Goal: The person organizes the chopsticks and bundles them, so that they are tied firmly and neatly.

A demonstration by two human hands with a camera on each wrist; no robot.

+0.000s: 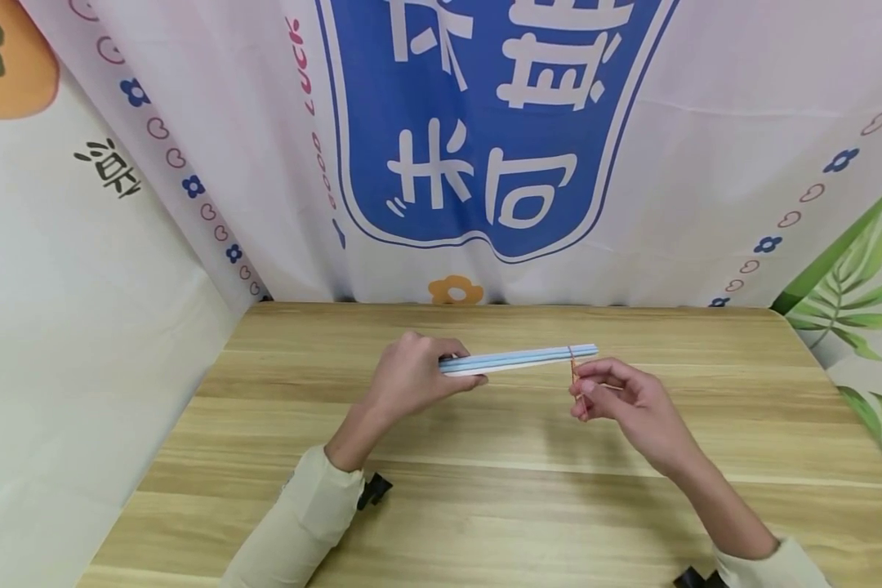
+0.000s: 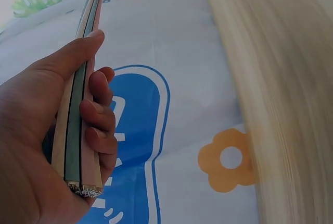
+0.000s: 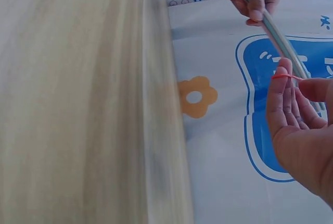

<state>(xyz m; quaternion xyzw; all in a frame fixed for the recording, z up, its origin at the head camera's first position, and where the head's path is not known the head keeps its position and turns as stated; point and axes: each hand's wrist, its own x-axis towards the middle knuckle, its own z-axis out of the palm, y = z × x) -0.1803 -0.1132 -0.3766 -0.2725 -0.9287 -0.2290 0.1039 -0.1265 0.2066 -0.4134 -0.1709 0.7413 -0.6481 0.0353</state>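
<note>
My left hand (image 1: 412,371) grips a bundle of pastel chopsticks (image 1: 518,358) above the table, its thumb along one side and fingers curled round the other. In the left wrist view the chopsticks (image 2: 76,125) show cream, green and pink sides, thick ends near the palm. A thin orange-red rubber band (image 1: 573,371) loops round the bundle near its narrow right end. My right hand (image 1: 628,404) pinches that band and stretches it down from the chopsticks. In the right wrist view, the rubber band (image 3: 285,76) crosses the fingertips toward the thumb.
A wood-grain table (image 1: 485,523) lies under both hands. Behind it hangs a white curtain (image 1: 706,163) with a blue panel and printed characters. A pale wall (image 1: 66,327) stands at the left, and printed leaves (image 1: 845,286) show at the right.
</note>
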